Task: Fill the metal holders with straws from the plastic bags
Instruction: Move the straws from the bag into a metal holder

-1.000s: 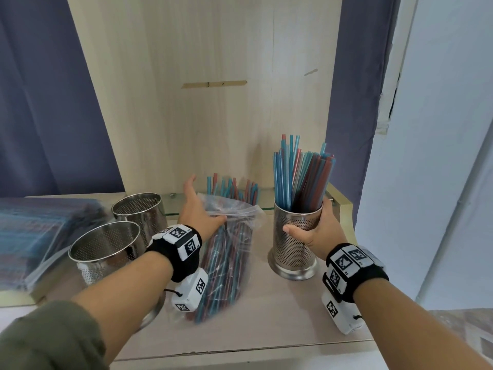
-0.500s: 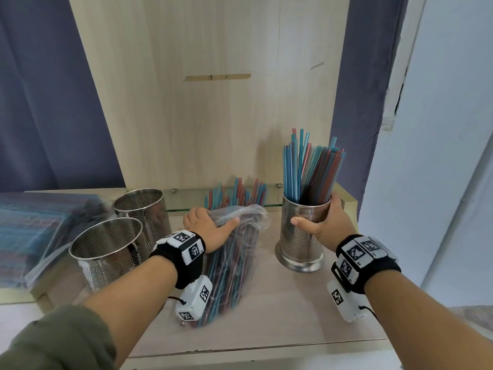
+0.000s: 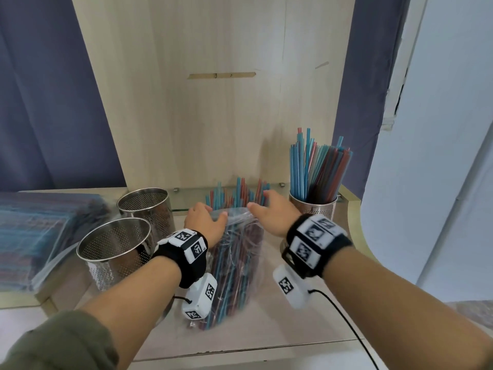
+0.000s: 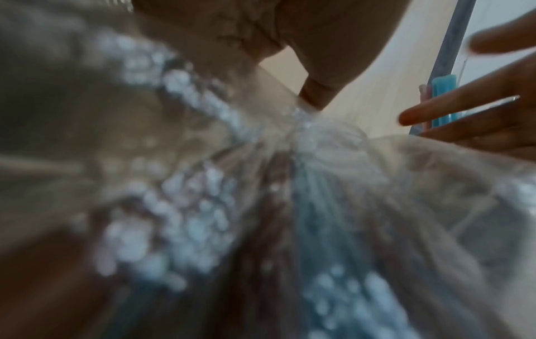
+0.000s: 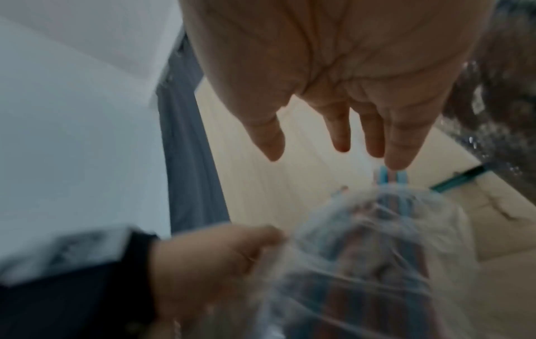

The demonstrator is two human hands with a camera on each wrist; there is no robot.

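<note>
A clear plastic bag [image 3: 234, 265] of blue and red straws lies on the wooden shelf, and its straw tips [image 3: 237, 194] stick out of the open far end. My left hand [image 3: 213, 216] pinches the bag's crumpled mouth [image 4: 307, 123] between thumb and fingers. My right hand [image 3: 262, 202] hovers open over the straw tips with its fingers [image 5: 339, 137] straight, holding nothing. To its right a perforated metal holder [image 3: 312, 210] stands full of straws. Two empty metal holders [image 3: 144, 206] [image 3: 114, 247] stand at the left.
Flat packs of bagged straws [image 3: 32, 236] are stacked at the far left. A wooden back panel [image 3: 213, 102] and a low glass ledge [image 3: 186, 201] close off the rear. The shelf's front edge [image 3: 240, 351] runs below my wrists. A cable [image 3: 346, 324] trails from my right wrist.
My right hand let go of the filled holder and moved left to the bag's straw tips. My left hand kept hold of the bag's mouth.
</note>
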